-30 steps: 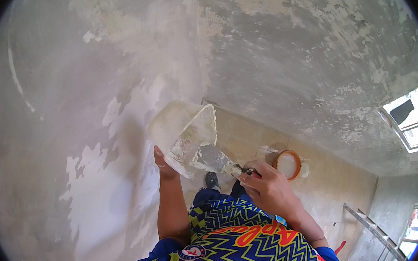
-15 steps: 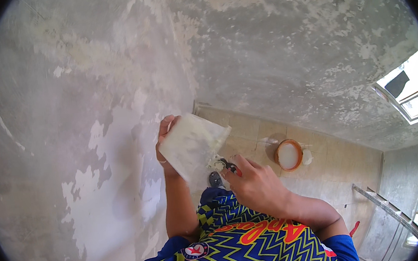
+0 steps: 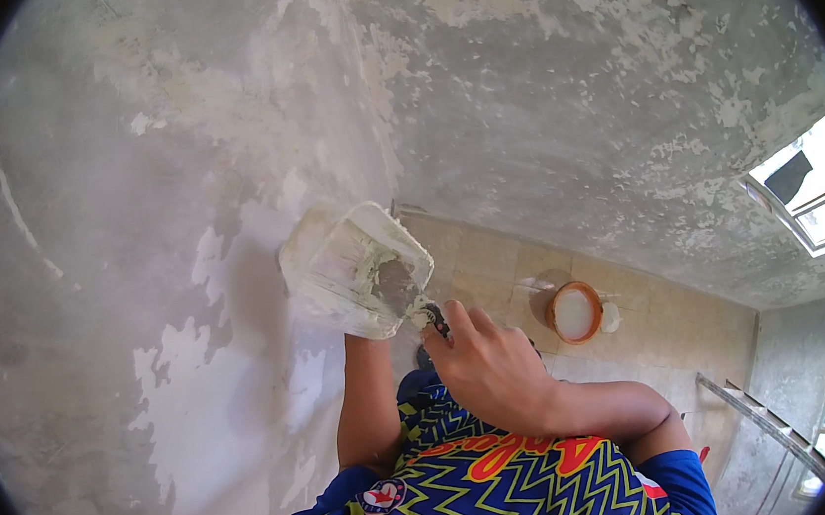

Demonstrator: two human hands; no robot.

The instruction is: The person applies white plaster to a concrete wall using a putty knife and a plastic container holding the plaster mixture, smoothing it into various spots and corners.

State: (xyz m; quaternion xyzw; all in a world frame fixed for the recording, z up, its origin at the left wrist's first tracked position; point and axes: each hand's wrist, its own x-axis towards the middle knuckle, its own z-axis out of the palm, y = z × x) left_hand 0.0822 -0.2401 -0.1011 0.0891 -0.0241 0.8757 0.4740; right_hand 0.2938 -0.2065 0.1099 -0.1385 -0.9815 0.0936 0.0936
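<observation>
A white plastic container (image 3: 319,262), open on the side toward me and smeared with pale putty, is held up close to the left wall. My left forearm (image 3: 365,401) rises to its underside; the left hand is hidden behind it, bearing it up. My right hand (image 3: 494,364) is closed around the dark handle of a putty knife (image 3: 397,287). Its grey blade, coated in putty along the edges, lies inside the container against the inner face.
Patchy grey walls (image 3: 558,114) with white putty meet in a corner ahead. An orange-rimmed bucket (image 3: 593,310) of whitish material stands on the tiled floor (image 3: 477,251). At right are a ladder (image 3: 761,418) and a window (image 3: 808,185).
The container has turned so its hollow inside now faces me, and the left hand has gone out of sight behind it. The knife blade has moved up into the container.
</observation>
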